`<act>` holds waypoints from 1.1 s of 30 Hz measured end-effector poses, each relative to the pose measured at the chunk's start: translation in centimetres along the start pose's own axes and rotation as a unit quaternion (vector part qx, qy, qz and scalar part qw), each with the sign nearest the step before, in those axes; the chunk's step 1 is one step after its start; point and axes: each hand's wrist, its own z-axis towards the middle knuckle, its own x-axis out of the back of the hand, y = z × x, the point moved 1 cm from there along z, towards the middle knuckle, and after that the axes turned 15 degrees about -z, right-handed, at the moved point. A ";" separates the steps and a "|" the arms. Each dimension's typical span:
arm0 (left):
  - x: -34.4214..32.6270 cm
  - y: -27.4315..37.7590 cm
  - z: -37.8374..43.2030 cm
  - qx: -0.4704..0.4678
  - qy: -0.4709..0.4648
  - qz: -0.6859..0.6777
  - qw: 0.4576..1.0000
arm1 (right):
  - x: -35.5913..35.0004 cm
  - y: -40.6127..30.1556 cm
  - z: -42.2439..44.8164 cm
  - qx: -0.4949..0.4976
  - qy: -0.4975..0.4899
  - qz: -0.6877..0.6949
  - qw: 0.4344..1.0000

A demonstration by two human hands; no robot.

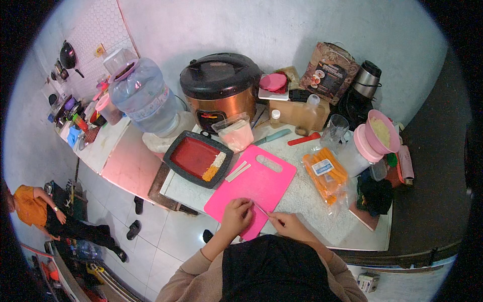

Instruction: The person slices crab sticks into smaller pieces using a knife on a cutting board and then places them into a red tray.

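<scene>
A bright pink cutting board [260, 180] with a handle slot lies on the worktop in front of me. Over its near part, my left hand [237, 214] has its fingertips pinched at one end of a thin pale object [260, 208]. At the other end, my right hand [288, 225] grips it between thumb and fingers. The object is too small and blurred to tell a strip from a blade. Two narrow white strips [237, 171] rest on the board's left part. Beside them, a dark speckled rectangular pan [179, 171] with a red inside holds white and orange shredded food [214, 166] along one side.
Right of the board lies a plastic pack of orange sticks [326, 170]. Behind it are a teal-handled knife [273, 136], a red utensil [303, 139], a bag of pale pink food [236, 136] and a rice cooker [222, 90]. A person in an orange shirt [28, 205] is at far left.
</scene>
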 end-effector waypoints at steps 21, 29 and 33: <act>0.2 0.5 0.1 0.001 -0.011 0.033 0.999 | 0.6 -0.5 0.4 -0.035 -0.060 -0.023 0.997; 0.0 0.3 0.1 -0.002 0.001 0.009 1.000 | 0.6 -0.4 0.3 -0.041 -0.046 -0.044 0.997; 0.1 0.7 0.2 0.009 -0.003 0.012 1.000 | 0.4 -0.1 0.1 -0.025 -0.014 -0.024 0.999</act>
